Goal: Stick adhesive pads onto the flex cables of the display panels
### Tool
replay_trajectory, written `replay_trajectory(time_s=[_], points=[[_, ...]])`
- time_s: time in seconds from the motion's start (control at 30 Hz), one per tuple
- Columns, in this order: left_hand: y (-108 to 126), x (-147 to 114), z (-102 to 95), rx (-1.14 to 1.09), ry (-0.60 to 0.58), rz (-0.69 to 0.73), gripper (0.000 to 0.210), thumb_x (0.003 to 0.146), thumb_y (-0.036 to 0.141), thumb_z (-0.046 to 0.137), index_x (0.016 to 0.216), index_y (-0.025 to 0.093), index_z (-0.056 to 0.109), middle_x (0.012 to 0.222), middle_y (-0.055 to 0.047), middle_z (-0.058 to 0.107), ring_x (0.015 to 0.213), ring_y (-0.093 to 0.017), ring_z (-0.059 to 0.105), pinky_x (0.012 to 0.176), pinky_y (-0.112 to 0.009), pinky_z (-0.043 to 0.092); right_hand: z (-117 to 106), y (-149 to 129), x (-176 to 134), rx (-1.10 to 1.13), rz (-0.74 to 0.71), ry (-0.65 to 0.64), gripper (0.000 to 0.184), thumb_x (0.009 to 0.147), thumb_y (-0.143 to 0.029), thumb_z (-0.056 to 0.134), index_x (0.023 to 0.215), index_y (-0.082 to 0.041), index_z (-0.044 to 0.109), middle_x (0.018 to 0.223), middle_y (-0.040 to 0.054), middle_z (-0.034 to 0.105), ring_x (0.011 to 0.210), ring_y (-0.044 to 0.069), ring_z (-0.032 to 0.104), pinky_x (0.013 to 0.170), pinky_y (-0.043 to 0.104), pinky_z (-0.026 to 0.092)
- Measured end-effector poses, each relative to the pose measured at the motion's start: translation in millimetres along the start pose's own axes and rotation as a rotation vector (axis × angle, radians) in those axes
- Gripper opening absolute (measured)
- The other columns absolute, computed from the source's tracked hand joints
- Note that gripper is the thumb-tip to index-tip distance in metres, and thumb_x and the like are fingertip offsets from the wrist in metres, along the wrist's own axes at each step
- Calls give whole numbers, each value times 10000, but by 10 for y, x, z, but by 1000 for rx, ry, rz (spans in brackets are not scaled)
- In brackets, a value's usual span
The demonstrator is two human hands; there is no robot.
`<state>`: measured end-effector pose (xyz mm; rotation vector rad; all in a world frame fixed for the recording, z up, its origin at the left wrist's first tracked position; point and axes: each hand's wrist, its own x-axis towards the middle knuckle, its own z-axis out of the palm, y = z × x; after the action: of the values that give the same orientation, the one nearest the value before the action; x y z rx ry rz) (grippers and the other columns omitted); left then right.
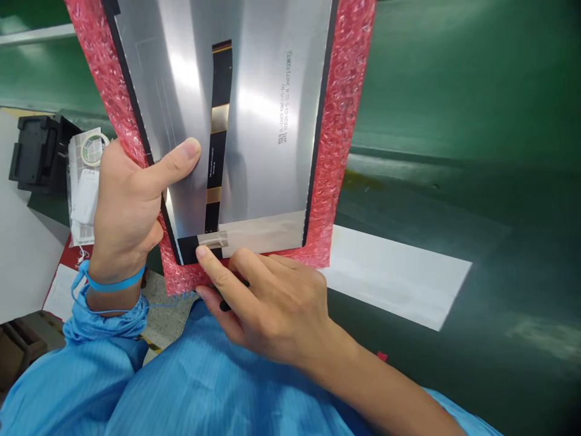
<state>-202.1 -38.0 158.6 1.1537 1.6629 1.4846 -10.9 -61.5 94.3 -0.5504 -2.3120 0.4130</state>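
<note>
A silver-backed display panel (267, 175) with black edges is tilted up in front of me, lying on a sheet of red bubble wrap (349, 79). My left hand (131, 200) grips both at the left edge, thumb flat on the metal back and fingers behind. Down the panel's middle runs a black and gold flex cable (218, 157). A piece of clear tape (213, 240) lies at the cable's lower end. My right hand (276, 303) touches this tape with the index fingertip; its other fingers are curled around a small dark object, mostly hidden.
A green work surface (454, 121) spreads to the right, with a white strip (399, 275) on it. At left are a black holder (39, 151), a tape roll (93, 149) and a white box-like item (85, 195). A blue wrist strap (117, 281) with a cord circles my left wrist.
</note>
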Motion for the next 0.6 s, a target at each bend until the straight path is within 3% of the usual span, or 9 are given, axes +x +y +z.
replay_trajectory(time_s=[0.17,0.23,0.33,0.43,0.53,0.6], points=[[20,-23,5,35,17,24,142,877,250,879,954,339,801,1004,34,776,1151,-310,741,1037,-444,653,-9,-43,-9,101,51,-54,367,1041,-277,594,1310,-55,709,812,53,647,601,220,504,521,395,297],[-17,6,3,-3,18,39,116,891,220,860,970,281,801,1090,18,784,1167,-302,737,1065,-460,639,-25,-38,-24,173,81,-54,335,1045,-289,585,1255,-69,725,821,53,640,595,207,498,521,386,308],[-157,131,-13,-119,72,-13,239,849,234,882,1063,196,783,1156,-25,788,1143,-305,743,1057,-471,643,-67,58,-69,336,170,45,229,1031,-255,621,1160,-98,726,783,22,592,596,167,494,524,338,333],[-370,441,-62,-210,200,-80,396,717,318,953,1045,194,769,1116,-32,797,1143,-334,739,1007,-470,673,-122,338,-127,446,297,190,162,989,-195,671,1132,-146,727,749,-12,559,609,139,518,542,292,355],[-506,925,-87,-254,360,-71,554,571,438,999,1008,230,729,1123,0,788,1255,-348,680,1021,-489,666,-224,749,-157,506,507,322,96,936,-226,714,1005,-194,773,693,-34,533,563,126,472,541,284,344],[-475,1265,54,-242,334,-72,606,589,560,975,1027,245,699,1174,19,766,1338,-319,617,1076,-497,624,-346,974,-145,545,710,439,89,872,-278,751,914,-212,792,655,-34,535,550,129,431,537,286,326]])
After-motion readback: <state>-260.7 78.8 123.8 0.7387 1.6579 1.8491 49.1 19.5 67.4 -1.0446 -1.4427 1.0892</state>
